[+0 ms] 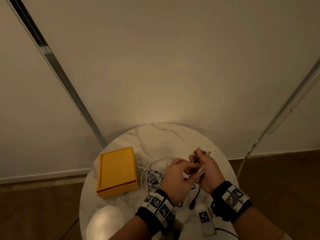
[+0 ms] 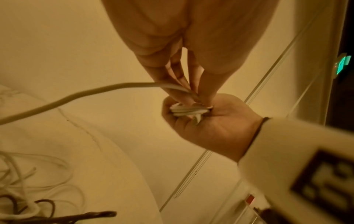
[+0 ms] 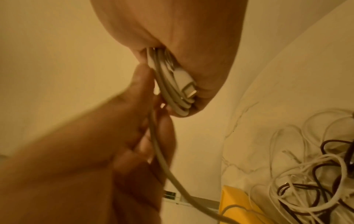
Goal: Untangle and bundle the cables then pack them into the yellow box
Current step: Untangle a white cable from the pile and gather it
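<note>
My right hand [image 1: 206, 168] grips a small coil of white cable [image 3: 172, 84] with its connector plug [image 3: 187, 84] showing; the same coil [image 2: 188, 111] lies in its palm in the left wrist view. My left hand [image 1: 178, 172] pinches the free strand of that white cable [image 2: 91, 92] right beside the coil. Both hands hover over the round marble table [image 1: 155, 137]. A tangle of white and dark cables [image 1: 152, 175] lies on the table left of my hands. The yellow box [image 1: 116, 172] lies flat at the table's left side.
A dark plug on a black cable [image 1: 192, 204] lies near my wrists at the front. A small white device with a marker tag [image 1: 205, 220] rests by the front edge. Wooden floor surrounds the table; a pale wall stands behind it.
</note>
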